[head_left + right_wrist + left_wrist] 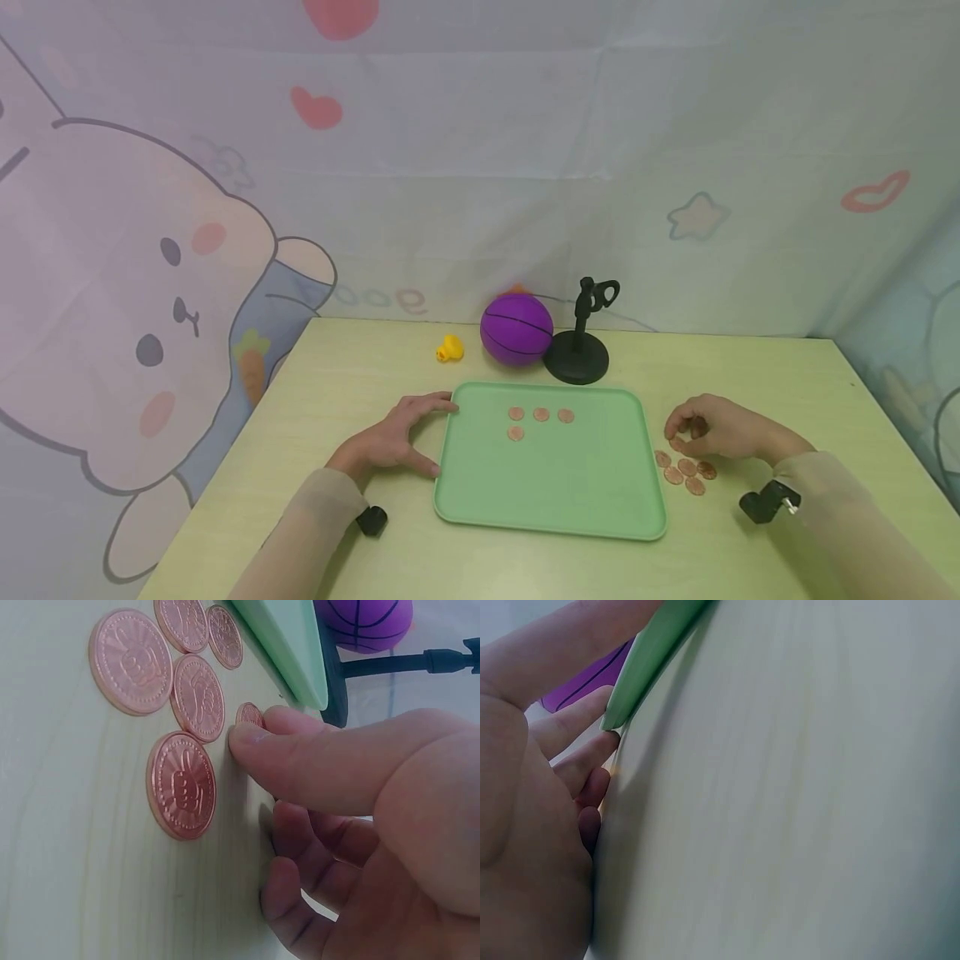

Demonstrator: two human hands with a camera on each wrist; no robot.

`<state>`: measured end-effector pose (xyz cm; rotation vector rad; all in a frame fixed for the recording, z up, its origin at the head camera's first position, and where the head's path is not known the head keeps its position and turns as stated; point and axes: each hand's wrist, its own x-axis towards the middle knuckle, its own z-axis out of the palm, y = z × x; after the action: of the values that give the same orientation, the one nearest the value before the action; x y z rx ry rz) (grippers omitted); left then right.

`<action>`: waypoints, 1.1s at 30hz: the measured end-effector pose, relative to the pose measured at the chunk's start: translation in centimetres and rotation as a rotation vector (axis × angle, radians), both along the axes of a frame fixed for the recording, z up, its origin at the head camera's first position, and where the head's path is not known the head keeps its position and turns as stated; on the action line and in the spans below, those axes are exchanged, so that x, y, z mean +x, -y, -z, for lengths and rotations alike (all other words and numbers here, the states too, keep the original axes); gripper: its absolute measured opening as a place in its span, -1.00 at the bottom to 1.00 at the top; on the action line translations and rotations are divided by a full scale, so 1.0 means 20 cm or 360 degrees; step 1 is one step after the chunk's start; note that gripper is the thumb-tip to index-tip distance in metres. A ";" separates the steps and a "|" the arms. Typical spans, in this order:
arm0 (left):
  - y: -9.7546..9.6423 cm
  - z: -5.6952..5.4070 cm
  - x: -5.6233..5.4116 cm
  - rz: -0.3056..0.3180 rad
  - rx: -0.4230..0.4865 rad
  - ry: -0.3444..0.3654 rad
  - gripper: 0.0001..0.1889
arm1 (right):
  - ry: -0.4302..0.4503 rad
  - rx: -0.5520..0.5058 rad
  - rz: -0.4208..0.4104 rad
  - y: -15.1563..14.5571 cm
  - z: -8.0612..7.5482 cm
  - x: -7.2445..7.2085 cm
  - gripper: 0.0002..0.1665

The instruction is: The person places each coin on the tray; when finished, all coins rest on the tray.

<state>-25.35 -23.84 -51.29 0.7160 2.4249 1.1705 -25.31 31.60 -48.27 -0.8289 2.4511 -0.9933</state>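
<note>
A shallow green tray lies on the table, with several copper coins on it: a row of three and one below the row's left end. At the tray's left edge, my left hand is spread, thumb and fingertips touching the rim; the left wrist view shows the tray's edge by those fingers. To the right of the tray, my right hand pinches a copper coin between thumb and index finger, its other fingers curled. Just below that hand lies a loose group of copper coins, embossed with a thumbs-up.
Behind the tray stand a purple ball and a black stand with a round base. A small yellow rubber duck sits left of the ball. A printed cloth backdrop hangs along the table's back edge.
</note>
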 end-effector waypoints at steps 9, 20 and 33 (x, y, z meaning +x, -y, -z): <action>0.00 0.00 0.00 0.0000 0.0025 0.0001 -0.06 | -0.0030 0.0045 0.0012 0.02 0.00 0.01 -0.79; 0.00 0.00 0.01 0.0001 0.0000 0.0013 -0.04 | -0.0067 0.0183 0.0052 0.04 0.00 0.01 -0.70; 0.00 0.00 0.00 -0.0006 -0.0017 0.0017 -0.04 | -0.0169 0.0126 0.0035 0.03 0.03 0.02 -0.65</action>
<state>-25.35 -23.79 -51.20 0.7008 2.4230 1.1593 -24.99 30.95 -48.82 -0.8506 2.5760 -0.8745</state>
